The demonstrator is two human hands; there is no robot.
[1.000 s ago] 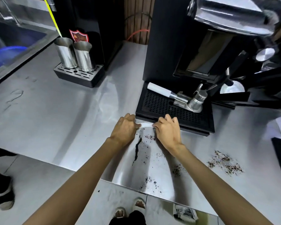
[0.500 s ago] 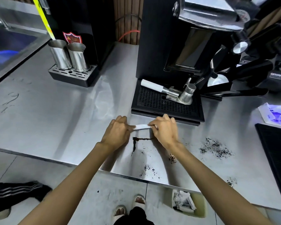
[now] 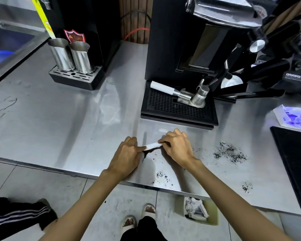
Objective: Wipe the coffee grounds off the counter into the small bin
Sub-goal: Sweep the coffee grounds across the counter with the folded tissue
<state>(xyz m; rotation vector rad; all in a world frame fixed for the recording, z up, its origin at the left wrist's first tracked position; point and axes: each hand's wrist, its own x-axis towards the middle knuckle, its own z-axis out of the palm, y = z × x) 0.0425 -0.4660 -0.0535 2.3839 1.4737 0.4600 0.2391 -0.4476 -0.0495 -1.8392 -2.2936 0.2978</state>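
coffee grounds (image 3: pixel 230 153) scattered across steel counter (image 3: pixel 59 122)

grey steel counter (image 3: pixel 76 129), dark grounds (image 3: pixel 230 153) (speckled), white strip (image 3: pixel 152 145), green bin (image 3: pixel 213 211).

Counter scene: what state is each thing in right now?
white wipe: stretched between both hands, on the counter
left hand: gripping the wipe
right hand: gripping the wipe
coffee grounds: scattered, partly gathered at the wipe
small bin: open, on the floor
portafilter: lying on the drip tray
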